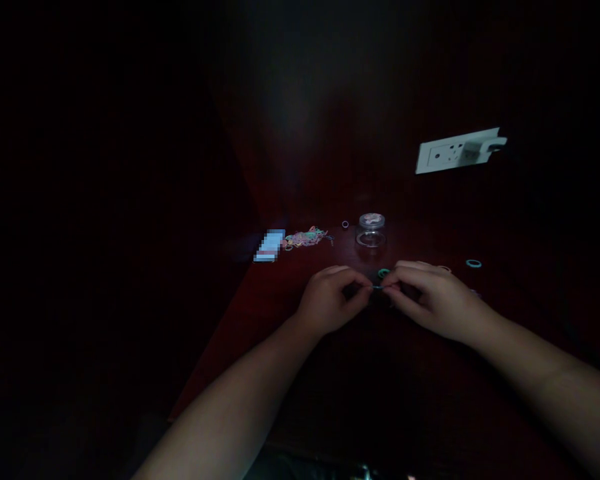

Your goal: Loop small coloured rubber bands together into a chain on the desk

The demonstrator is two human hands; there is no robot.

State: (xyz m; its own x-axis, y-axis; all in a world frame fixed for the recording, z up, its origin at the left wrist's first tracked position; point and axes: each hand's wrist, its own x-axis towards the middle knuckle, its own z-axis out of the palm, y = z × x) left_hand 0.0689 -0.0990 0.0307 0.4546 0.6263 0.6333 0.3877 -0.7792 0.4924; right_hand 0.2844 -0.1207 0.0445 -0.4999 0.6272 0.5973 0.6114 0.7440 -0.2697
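- Left hand (330,300) and right hand (437,293), fingertips pinched, grip one thin teal band (377,287) between them, its long axis running left to right over a dark red tabletop (260,320).
- One green ring (383,273) shows beside the right hand; one blue ring (473,264) lies farther right.
- Beyond: one lit phone (270,245), a heap of bands (307,237) too tangled to count, one clear jar (371,231).
- Farthest, one white wall socket (440,157) in a dim room.

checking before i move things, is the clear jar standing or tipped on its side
Standing: the clear jar rests on the table with its round top facing up.
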